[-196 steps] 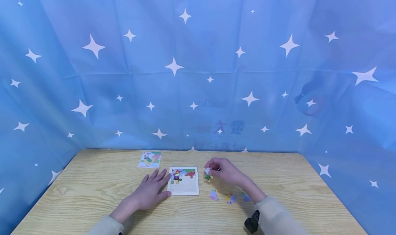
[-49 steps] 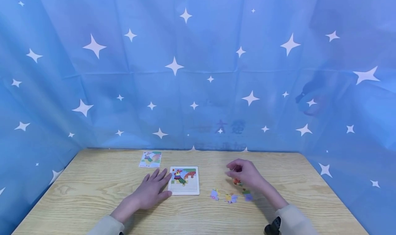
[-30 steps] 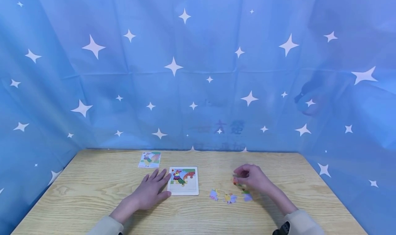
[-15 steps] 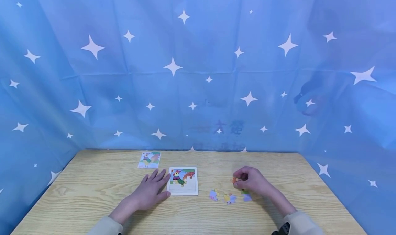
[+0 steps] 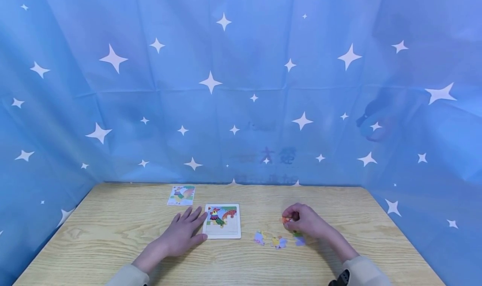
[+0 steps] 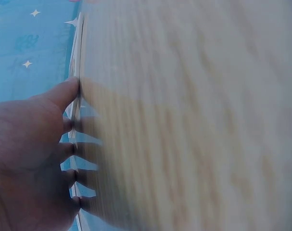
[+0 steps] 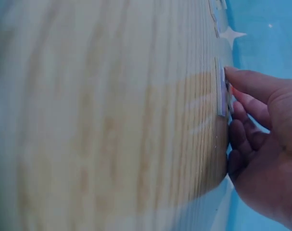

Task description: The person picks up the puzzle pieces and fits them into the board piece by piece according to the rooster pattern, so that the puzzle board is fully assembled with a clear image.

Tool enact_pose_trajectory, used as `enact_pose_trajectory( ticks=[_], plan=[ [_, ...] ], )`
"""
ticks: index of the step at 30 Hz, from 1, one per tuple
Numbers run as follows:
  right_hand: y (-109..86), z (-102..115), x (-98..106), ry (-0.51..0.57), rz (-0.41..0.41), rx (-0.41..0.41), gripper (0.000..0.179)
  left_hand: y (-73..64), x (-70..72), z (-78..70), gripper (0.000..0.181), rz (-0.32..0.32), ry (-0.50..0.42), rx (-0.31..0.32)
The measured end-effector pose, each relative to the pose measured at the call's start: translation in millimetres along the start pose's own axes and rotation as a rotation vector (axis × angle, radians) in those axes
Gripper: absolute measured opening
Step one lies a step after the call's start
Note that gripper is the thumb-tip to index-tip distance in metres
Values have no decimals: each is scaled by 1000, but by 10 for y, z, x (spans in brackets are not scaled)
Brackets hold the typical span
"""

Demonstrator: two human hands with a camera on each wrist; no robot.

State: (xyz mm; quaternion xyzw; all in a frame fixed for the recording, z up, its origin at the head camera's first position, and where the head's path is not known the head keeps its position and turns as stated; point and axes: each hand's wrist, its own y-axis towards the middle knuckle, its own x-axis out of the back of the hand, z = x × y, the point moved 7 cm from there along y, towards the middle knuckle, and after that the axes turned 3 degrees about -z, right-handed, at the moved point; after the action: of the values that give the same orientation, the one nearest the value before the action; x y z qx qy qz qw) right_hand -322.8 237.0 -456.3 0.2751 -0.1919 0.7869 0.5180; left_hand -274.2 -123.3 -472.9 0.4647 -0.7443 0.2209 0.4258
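Observation:
My left hand (image 5: 182, 235) lies flat with spread fingers, its fingertips and thumb touching the left edge of a white-framed jigsaw tray (image 5: 223, 237). A partly filled rooster picture (image 5: 218, 216) fills the tray's upper part; the lower part is bare. To the right, my right hand (image 5: 308, 222) pinches a red-orange puzzle piece (image 5: 285, 220) between thumb and fingers, low over the table; the fingers hide part of it. In the right wrist view, the thumb of my right hand (image 7: 266, 115) is beside the edge of a thin piece (image 7: 222, 89).
Loose puzzle pieces lie in front of the right hand: a lilac one (image 5: 259, 238), a yellow and lilac one (image 5: 279, 242), and a green and lilac one (image 5: 299, 239). A rooster picture card (image 5: 181, 195) lies behind the left hand. A blue star-patterned curtain (image 5: 241, 143) borders the wooden table (image 5: 226, 265).
Over the longer span, the green rooster piece went from my right hand into the tray. That hand moved right and now pinches the red-orange piece. My left hand has stayed put.

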Motion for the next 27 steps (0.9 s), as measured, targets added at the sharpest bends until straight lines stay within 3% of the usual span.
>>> enact_pose_trajectory(
  ticks=[15, 23, 27],
  plan=[
    [33, 68, -20, 70, 9, 8, 19, -20, 26, -12, 70, -18, 20, -1],
    [92, 191, -51, -10, -34, 65, 6, -4, 16, -15, 68, -13, 19, 8],
    [133, 290, -149, 9, -30, 97, 7, -4, 15, -22, 68, -7, 10, 8]
  ],
)
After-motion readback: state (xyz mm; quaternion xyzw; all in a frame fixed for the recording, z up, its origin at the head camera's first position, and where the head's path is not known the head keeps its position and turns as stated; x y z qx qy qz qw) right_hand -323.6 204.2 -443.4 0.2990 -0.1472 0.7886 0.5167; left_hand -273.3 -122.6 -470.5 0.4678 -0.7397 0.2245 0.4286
